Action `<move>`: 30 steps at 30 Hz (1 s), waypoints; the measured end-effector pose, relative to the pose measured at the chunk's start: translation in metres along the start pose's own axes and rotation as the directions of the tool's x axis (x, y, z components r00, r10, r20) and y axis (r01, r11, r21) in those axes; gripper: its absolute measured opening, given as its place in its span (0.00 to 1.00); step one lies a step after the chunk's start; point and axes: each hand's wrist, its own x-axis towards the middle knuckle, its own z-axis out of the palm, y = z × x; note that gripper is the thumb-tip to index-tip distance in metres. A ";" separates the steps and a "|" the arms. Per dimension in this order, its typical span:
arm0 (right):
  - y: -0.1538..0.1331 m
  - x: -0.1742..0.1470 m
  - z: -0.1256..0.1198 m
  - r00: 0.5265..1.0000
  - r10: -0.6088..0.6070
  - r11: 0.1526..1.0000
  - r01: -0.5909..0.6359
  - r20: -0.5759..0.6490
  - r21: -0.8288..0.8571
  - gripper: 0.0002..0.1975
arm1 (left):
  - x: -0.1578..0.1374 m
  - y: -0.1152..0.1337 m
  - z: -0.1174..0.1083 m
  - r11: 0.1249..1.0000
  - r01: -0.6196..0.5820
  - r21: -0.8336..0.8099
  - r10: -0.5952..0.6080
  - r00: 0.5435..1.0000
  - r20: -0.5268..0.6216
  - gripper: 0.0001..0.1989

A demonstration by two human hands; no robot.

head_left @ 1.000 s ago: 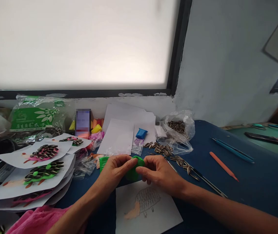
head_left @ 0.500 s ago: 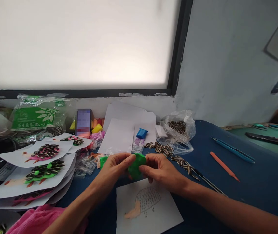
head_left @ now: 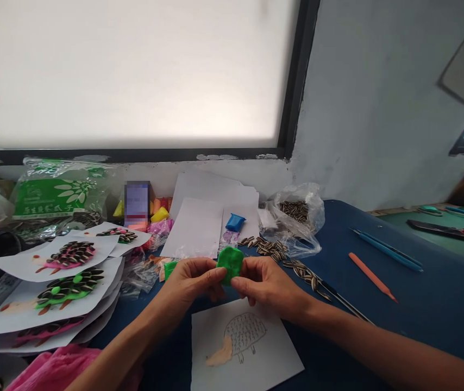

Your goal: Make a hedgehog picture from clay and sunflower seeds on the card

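Note:
A flattened piece of green modelling clay [head_left: 231, 264] is pinched between my two hands above the table. My left hand [head_left: 199, 277] grips its left edge with thumb and fingers. On the other side my right hand [head_left: 260, 279] holds the right edge the same way. Just below lies a white sheet with a hedgehog drawing [head_left: 248, 347]; its snout and face are covered in peach clay, while the body shows only pencil marks. A green packet [head_left: 169, 269] sits behind my left hand, partly hidden.
Finished hedgehog sheets with sunflower seeds [head_left: 71, 255] are stacked at the left, near a pink cloth [head_left: 56, 369]. Loose seeds [head_left: 270, 248], a seed bag [head_left: 297, 214] and a blue packet [head_left: 236, 222] lie behind. An orange pen [head_left: 372, 276] and a blue pen [head_left: 387, 250] rest at the right.
The green clay has turned upright and now shows a broader, rounded-square face, raised slightly between my fingers. Both hands keep their hold.

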 end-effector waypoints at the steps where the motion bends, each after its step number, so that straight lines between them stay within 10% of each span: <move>1: 0.000 0.000 0.000 1.000 0.005 1.000 -0.005 -0.006 -0.003 0.12 | 0.000 0.000 0.000 1.000 -0.006 0.002 0.006 1.000 0.007 0.14; 30: -0.004 -0.002 0.000 0.998 -0.048 0.999 0.047 -0.041 -0.008 0.08 | 0.000 0.001 0.002 1.000 -0.005 0.003 0.005 0.999 -0.050 0.16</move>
